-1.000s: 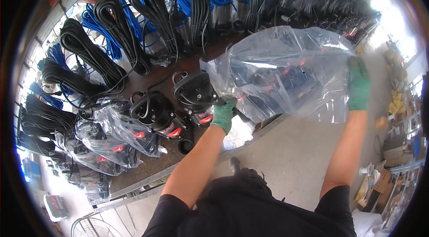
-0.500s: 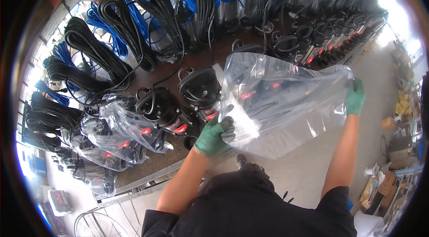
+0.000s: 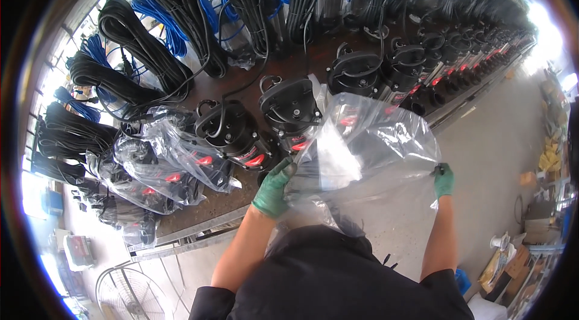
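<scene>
1. Bag (image 3: 392, 142) — clear plastic, stretched in front of black machines (image 3: 291, 106) on the table (image 3: 187, 216);
2. green-gloved left hand (image 3: 274, 188) pinching its left edge;
3. green-gloved right hand (image 3: 444, 180) — fingers closed on its right corner.

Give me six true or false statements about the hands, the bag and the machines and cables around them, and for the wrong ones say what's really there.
1. The left hand and the right hand are both gloved in green. True.
2. The plastic bag is solid blue. False: it is clear and see-through.
3. The right hand grips the plastic bag. True.
4. Every machine on the table is wrapped. False: a bare black machine stands just beyond the left hand.
5. A fan shows at the lower left. True.
6. All the coiled cables are red. False: there are black coils and blue coils.
</scene>
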Tool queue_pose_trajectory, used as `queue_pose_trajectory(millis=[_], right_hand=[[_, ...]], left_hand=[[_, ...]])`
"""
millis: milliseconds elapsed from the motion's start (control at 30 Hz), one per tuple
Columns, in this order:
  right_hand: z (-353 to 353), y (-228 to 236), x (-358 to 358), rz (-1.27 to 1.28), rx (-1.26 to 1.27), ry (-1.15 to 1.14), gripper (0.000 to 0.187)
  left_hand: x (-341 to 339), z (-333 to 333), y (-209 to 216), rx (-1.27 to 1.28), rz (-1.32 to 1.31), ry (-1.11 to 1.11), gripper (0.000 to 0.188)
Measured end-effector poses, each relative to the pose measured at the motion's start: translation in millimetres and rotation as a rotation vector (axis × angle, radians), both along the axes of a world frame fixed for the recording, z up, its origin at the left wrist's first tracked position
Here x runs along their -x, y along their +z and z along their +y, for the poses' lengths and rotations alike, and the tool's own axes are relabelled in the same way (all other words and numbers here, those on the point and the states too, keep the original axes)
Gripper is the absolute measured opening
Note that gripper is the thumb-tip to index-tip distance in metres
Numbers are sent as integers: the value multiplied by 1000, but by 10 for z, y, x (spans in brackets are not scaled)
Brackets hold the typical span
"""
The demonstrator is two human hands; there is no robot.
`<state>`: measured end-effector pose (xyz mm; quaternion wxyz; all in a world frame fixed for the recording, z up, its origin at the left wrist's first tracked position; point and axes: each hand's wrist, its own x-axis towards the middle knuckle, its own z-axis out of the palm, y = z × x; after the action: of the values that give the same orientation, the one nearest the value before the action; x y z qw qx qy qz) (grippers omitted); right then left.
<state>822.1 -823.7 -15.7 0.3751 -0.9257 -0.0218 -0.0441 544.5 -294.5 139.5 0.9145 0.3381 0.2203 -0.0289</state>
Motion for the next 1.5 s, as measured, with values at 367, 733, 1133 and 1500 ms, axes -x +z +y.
queue_pose_trajectory(millis=[367, 733, 1133, 1500], right_hand=[[30, -253, 326, 179, -56, -84, 14], [2443, 1902, 1699, 42, -231, 631, 32], [3375, 1685, 2152, 248, -448, 915, 27], [3474, 1603, 2326, 169, -290, 789, 28]], left_hand=[[138, -21, 11, -423, 90, 62, 16], [187, -110, -98, -548, -44, -46, 17], [340, -80, 21, -419, -146, -159, 18], [471, -101, 67, -666, 54, -93, 22]])
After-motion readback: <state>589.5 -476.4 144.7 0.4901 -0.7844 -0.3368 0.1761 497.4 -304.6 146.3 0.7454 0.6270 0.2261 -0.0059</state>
